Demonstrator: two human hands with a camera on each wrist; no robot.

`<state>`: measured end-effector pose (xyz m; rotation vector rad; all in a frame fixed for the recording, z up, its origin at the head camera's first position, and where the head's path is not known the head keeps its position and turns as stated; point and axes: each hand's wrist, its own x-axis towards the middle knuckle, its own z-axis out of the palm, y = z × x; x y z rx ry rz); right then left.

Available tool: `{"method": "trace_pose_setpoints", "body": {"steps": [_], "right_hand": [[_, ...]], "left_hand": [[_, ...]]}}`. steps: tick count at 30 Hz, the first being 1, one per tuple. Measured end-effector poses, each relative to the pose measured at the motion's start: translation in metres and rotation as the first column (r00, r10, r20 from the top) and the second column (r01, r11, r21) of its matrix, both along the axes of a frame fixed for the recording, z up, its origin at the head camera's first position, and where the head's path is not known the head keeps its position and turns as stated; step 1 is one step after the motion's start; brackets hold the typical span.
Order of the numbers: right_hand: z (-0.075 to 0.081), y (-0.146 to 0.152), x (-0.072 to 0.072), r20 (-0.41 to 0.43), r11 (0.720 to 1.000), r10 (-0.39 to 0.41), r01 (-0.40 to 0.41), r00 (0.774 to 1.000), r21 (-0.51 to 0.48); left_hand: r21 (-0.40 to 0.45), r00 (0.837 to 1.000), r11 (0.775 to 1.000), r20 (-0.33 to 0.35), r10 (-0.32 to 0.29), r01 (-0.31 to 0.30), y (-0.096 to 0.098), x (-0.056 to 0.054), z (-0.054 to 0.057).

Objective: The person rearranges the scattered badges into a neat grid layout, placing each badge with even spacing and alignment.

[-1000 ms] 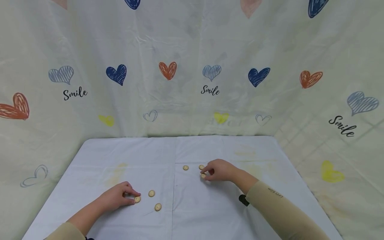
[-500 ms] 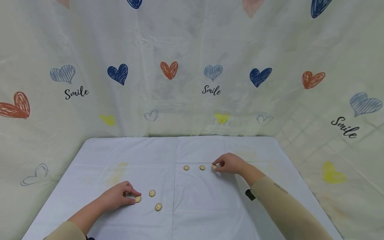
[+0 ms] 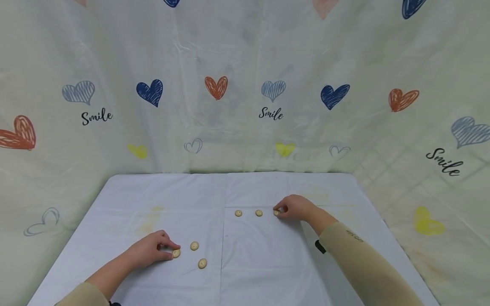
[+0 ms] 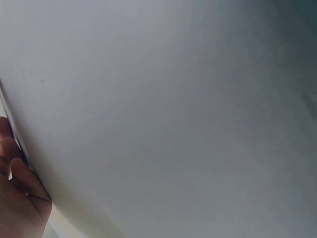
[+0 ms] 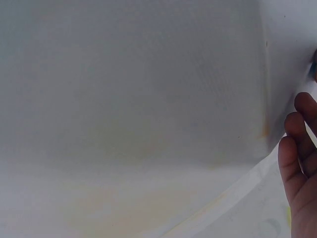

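Observation:
Between thumb and finger, my right hand (image 3: 296, 207) pinches a small round wooden button (image 3: 276, 213) at the table surface. To its left, two like buttons lie in a row with it, the middle button (image 3: 259, 213) and the left-end button (image 3: 238, 213). At the front left, my left hand (image 3: 151, 250) pinches another button (image 3: 176, 253) by its edges. Just right of that hand lie an upper loose button (image 3: 194, 246) and a lower loose button (image 3: 202, 263). Both wrist views show only part of the left hand (image 4: 25, 198) and right hand (image 5: 302, 148), without the buttons.
A white cloth with faint yellow stains covers the table (image 3: 252, 272). Behind and beside it hangs a pale curtain (image 3: 237, 55) printed with hearts and "Smile". The table's back edge meets the curtain.
My right hand has moved right and slightly back with its button, which now lines up with the two others. The left hand has stayed in place, holding its button.

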<state>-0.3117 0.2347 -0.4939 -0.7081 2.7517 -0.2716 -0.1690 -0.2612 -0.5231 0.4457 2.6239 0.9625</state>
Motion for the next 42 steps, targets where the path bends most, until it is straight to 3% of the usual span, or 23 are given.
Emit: {"method": "trace_pose_setpoints", "body": {"steps": [6, 11, 15, 20, 25, 34, 42], "right_hand": [[0.001, 0.002, 0.000, -0.019, 1.000, 0.009, -0.009, 1.000, 0.019], [0.002, 0.004, 0.001, -0.009, 1.000, -0.019, 0.019, 1.000, -0.024], [0.007, 0.004, 0.004, 0.057, 0.988, -0.089, 0.096, 0.994, -0.117], [0.014, 0.002, 0.010, 0.165, 0.949, -0.155, 0.193, 0.974, -0.248], [0.016, -0.006, 0.017, 0.233, 0.919, -0.104, 0.184, 0.967, -0.350], [0.021, -0.032, 0.034, 0.243, 0.912, -0.038, 0.133, 0.969, -0.388], [0.016, -0.063, 0.049, 0.254, 0.909, 0.066, 0.047, 0.965, -0.414]], "left_hand": [[0.003, 1.000, 1.000, -0.008, -0.005, 0.005, 0.002, -0.001, 0.002], [0.004, 1.000, 1.000, -0.007, -0.007, 0.007, 0.002, -0.001, 0.004], [0.009, 1.000, 1.000, -0.005, -0.011, 0.011, 0.001, -0.001, 0.004], [0.007, 1.000, 1.000, -0.011, -0.025, 0.025, 0.000, -0.001, 0.003], [-0.002, 1.000, 1.000, -0.016, -0.022, 0.022, -0.002, -0.001, 0.002], [0.008, 1.000, 1.000, -0.008, -0.001, 0.001, -0.002, -0.002, -0.001], [0.030, 1.000, 0.999, 0.007, -0.023, 0.022, 0.001, 0.000, 0.000]]}}
